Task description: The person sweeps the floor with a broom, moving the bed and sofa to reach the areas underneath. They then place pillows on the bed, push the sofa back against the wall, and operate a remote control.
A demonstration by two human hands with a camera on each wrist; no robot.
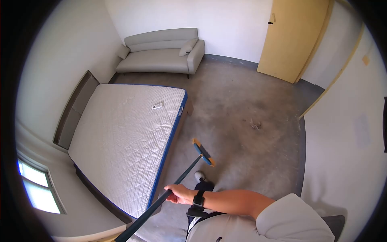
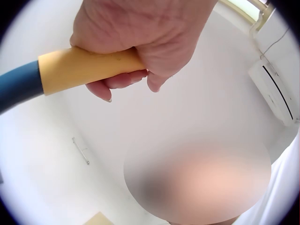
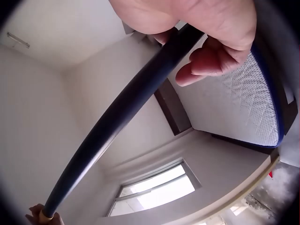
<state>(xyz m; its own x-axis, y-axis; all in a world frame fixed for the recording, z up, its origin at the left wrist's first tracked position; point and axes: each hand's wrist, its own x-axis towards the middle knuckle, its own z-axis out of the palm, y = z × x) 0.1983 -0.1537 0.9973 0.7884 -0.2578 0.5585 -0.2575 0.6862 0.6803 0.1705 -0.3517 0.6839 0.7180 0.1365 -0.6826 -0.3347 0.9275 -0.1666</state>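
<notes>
A long-handled broom slants across the head view, its blue and orange head (image 1: pixel 204 152) down at the floor beside the bed. My right hand (image 1: pixel 179 194) grips the dark pole (image 1: pixel 155 206) partway along. In the right wrist view, that hand's fingers (image 3: pixel 206 65) curl round the pole. My left hand (image 2: pixel 136 33) holds the yellow end grip (image 2: pixel 89 69) at the top of the handle, fingers wrapped beneath it. It lies outside the head view, but the right wrist view shows this left hand (image 3: pixel 35 214) small at the pole's far end.
A bed with a bare mattress (image 1: pixel 125 125) stands to the left, a white remote (image 1: pixel 157 106) on it. The grey sofa (image 1: pixel 155 60) is against the back wall. Small debris (image 1: pixel 254 124) lies on the concrete floor (image 1: pixel 225 101). A yellow door (image 1: pixel 293 36) stands at the back right.
</notes>
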